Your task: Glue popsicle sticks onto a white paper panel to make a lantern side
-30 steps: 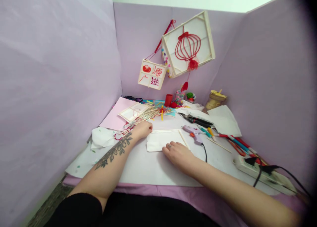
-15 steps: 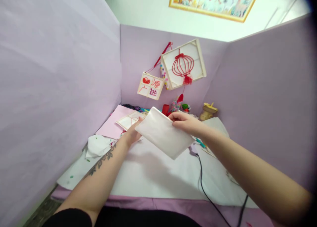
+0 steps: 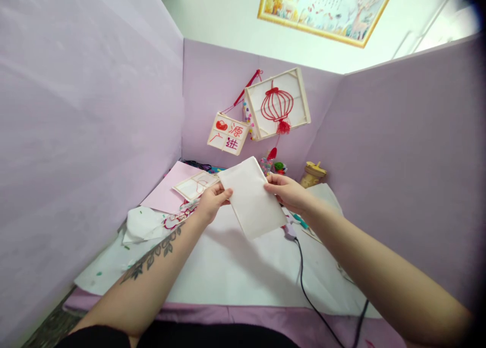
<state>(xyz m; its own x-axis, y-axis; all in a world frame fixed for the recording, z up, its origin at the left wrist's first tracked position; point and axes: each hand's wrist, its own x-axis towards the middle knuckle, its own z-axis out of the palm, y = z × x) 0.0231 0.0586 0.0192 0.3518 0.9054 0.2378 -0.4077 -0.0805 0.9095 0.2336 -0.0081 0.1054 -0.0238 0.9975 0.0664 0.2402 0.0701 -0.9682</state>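
A plain white sheet of paper [image 3: 252, 201], perhaps folded or layered, is held up above the white-covered table [image 3: 224, 272]. My left hand [image 3: 214, 201] pinches its left edge, thumb in front and fingers behind. On the opposite edge, my right hand [image 3: 286, 191] grips it between thumb and fingers. The sheet leans, its lower corner pointing toward me, and casts a shadow on the table. Just beyond my left hand lies a small wood-framed panel [image 3: 197, 185] with a reddish line design.
Pink paper [image 3: 165, 188] and crumpled white paper [image 3: 143, 225] lie left. A black cable [image 3: 301, 272] runs from a tool at right toward the front edge. A yellowish cup-like object [image 3: 313, 174] stands back right. A lantern panel [image 3: 279, 105] hangs on the back partition.
The sheet has been turned more upright between my hands. My left hand's grip has shifted along its left edge, the thumb now showing in front. The view has tilted slightly.
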